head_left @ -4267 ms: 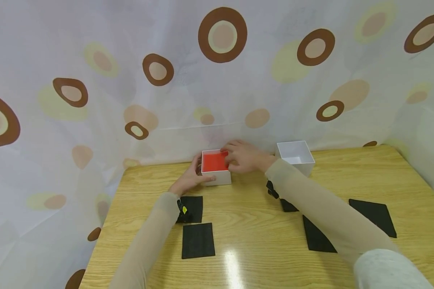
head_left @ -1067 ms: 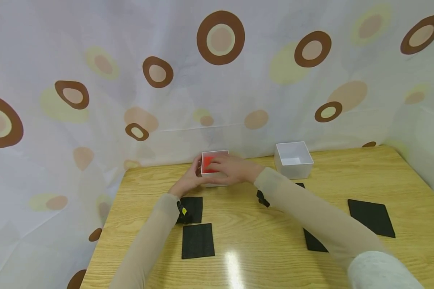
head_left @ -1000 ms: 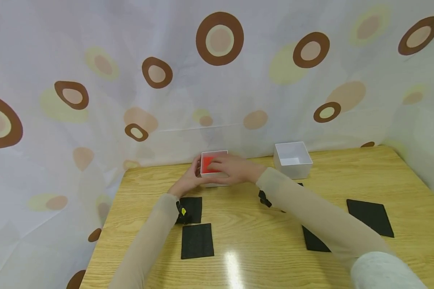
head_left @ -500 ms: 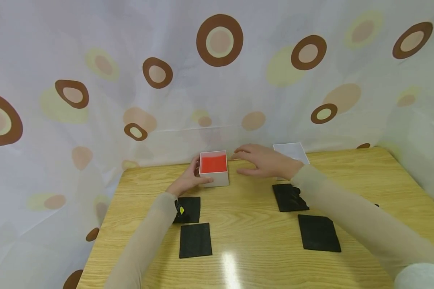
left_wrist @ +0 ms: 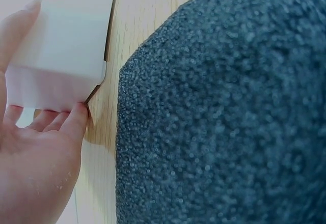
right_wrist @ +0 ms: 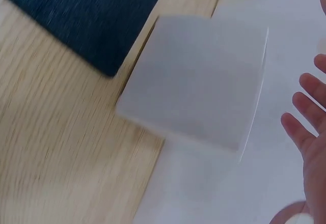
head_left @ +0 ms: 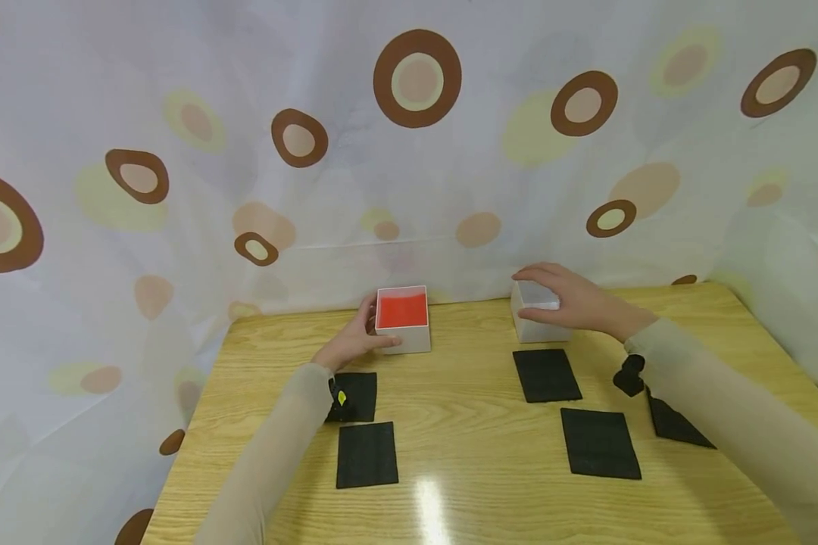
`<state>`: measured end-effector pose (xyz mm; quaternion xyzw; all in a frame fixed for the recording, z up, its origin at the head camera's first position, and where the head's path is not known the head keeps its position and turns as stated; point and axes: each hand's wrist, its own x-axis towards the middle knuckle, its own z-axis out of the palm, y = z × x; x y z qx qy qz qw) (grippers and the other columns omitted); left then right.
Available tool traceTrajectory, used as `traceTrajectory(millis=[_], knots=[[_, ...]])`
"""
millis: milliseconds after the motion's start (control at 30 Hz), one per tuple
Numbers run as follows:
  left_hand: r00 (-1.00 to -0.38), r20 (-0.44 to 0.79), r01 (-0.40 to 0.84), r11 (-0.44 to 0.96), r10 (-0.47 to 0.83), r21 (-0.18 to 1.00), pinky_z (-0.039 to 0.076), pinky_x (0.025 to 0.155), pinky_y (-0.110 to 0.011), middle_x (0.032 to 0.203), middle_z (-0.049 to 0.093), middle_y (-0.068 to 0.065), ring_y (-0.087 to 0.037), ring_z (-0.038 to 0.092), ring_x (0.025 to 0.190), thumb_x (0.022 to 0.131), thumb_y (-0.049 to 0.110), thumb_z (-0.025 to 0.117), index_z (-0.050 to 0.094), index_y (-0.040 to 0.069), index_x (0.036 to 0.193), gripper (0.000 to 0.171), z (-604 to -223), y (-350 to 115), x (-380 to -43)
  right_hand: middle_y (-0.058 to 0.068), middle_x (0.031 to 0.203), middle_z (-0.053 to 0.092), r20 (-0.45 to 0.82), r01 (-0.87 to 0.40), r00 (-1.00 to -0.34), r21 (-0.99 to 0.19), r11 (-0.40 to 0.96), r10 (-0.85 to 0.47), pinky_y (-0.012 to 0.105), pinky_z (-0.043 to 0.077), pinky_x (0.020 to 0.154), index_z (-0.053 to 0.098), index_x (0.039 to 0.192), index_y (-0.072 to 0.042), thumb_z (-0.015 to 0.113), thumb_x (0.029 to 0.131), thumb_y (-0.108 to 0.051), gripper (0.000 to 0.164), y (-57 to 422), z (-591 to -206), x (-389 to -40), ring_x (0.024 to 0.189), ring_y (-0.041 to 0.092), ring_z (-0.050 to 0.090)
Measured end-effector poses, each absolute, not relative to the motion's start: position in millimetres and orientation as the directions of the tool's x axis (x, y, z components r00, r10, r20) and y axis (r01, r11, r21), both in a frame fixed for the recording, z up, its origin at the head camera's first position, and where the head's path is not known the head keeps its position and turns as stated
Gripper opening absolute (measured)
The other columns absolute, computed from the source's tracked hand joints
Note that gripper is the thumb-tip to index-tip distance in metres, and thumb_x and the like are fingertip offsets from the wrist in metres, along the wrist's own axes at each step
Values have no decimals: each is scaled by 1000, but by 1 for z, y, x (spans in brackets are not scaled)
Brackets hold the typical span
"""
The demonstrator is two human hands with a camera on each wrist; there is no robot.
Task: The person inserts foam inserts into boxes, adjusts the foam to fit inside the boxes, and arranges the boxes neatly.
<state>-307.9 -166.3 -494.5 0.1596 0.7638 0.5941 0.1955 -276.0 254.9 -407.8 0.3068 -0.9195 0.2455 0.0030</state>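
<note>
A small white box with red material inside stands at the back of the table, left of the middle. My left hand grips its left side, thumb along the front wall. In the left wrist view, fingertips of that hand curl under the edge of the white box. Farther right, my right hand reaches over a second white box, thumb and fingers spread around its top. In the right wrist view, the right hand shows relaxed fingers apart from that box.
Several black square pads lie on the wooden table: a pair at left, including one pad near the front, and others at right, such as the pad before the second box. A patterned curtain hangs behind.
My right hand has left the red-filled box and moved right to the second white box. The left hand has stayed on the first box throughout.
</note>
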Motion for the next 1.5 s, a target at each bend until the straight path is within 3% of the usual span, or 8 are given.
traceTrajectory(millis=[167, 333, 533, 800, 1200, 1500], knots=[[-871, -106, 24, 255, 480, 967, 31, 123, -47, 161, 33, -9, -30, 35, 149, 90, 10, 83, 7, 25, 166, 109, -494, -166, -308, 23, 159, 39, 117, -491, -860, -456, 742, -497, 68, 31, 114, 45, 154, -2, 83, 90, -40, 84, 284, -411, -279, 147, 46, 33], [-870, -93, 38, 253, 484, 967, 30, 124, -48, 163, 31, -10, -31, 34, 150, 90, 8, 82, 8, 23, 166, 107, -494, -165, -308, 29, 164, 26, 32, -365, -910, -532, 764, -413, 73, 27, 114, 24, 163, 1, 89, 83, -40, 111, 307, -418, -284, 149, 52, 25], [-868, -99, 31, 253, 487, 967, 30, 124, -46, 165, 29, -9, -30, 33, 151, 89, 9, 82, 6, 23, 167, 110, -496, -165, -308, 31, 167, 18, -82, -223, -932, -638, 737, -352, 74, 26, 114, 4, 166, 1, 89, 83, -37, 124, 322, -433, -288, 151, 54, 21], [-871, -104, 23, 252, 480, 968, 31, 123, -48, 164, 30, -10, -32, 35, 150, 90, 8, 82, 7, 23, 167, 109, -494, -164, -308, 33, 166, 17, -120, -187, -919, -704, 685, -375, 68, 35, 112, -5, 166, -3, 83, 89, -31, 120, 330, -458, -295, 150, 53, 25], [-872, -106, 21, 253, 478, 967, 31, 123, -48, 165, 29, -9, -31, 34, 150, 90, 8, 82, 8, 23, 166, 107, -496, -167, -307, 29, 158, 27, -101, -145, -929, -787, 599, -356, 65, 38, 110, 7, 163, 0, 84, 90, -26, 109, 315, -469, -294, 143, 49, 32], [-875, -113, 13, 256, 470, 966, 31, 123, -49, 161, 33, -11, -32, 36, 149, 90, 7, 81, 9, 24, 166, 106, -493, -165, -305, 28, 156, 30, -116, -143, -922, -786, 602, -370, 63, 40, 109, 5, 162, 0, 85, 89, -31, 113, 303, -475, -291, 139, 46, 36]])
